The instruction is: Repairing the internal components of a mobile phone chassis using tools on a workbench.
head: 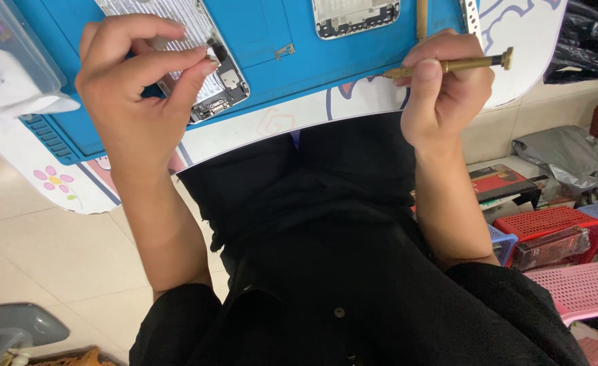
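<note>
An opened phone body [204, 74] with bare metal and circuit parts lies on a blue work mat [272, 34]. My left hand [133, 88] rests on it, thumb and forefinger pinched at a small part near its lower end. My right hand [445, 85] holds a slim brass-coloured screwdriver [458, 65] almost level, its tip pointing left over the mat's near edge. A second phone frame [356, 17] lies further up the mat.
The mat sits on a white table [258, 125] with cartoon prints. A clear plastic box [7, 54] stands at the left. On the floor to the right are red, blue and pink baskets [556, 224] and grey bags [570, 152].
</note>
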